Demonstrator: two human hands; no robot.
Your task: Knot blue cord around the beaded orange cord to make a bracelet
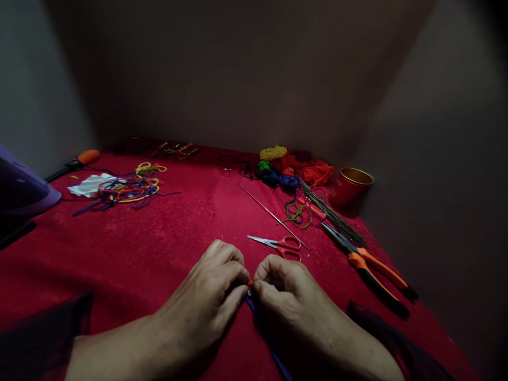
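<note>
My left hand [210, 288] and my right hand [291, 301] meet at the front middle, thumbs and fingertips pinched close together. Between them shows a small bit of orange-red cord [250, 283], with a blue cord [250, 301] hanging below it toward the front edge of the view. Both hands are closed on this cord piece; much of it is hidden by the fingers. Just beyond my fingertips lie small scissors [289, 247] with red handles, blades parted a little and pointing left. A thin metal needle-like rod [273, 216] lies slantwise behind them.
A red cloth [190, 211] covers the table. Orange-handled pliers [369, 270] and a bundle of dark thin sticks [329, 211] lie right, near a red cup [349, 188]. Yarn balls [273, 153] sit behind. Tangled cords [130, 190] and a purple object [27, 185] are left.
</note>
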